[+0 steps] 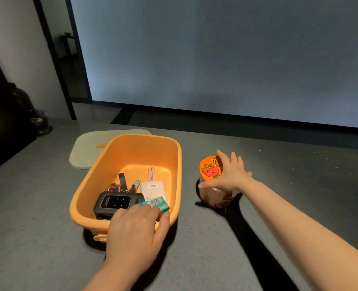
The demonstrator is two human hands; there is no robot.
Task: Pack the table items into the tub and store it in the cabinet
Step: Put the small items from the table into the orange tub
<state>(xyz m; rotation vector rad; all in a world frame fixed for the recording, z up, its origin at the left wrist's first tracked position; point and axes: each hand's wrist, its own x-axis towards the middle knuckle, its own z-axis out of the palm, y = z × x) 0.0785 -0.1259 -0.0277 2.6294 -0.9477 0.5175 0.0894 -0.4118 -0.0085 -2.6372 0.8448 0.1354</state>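
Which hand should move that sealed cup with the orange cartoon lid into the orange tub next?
Right. The right hand is already on the cartoon-lidded cup, which stands on the table right of the orange plastic tub. The left hand is busy holding a green packet in the tub.

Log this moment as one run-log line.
stage: packing | left hand: holding green packet over orange tub | right hand: grasping cup on table | lid: off, behind tub
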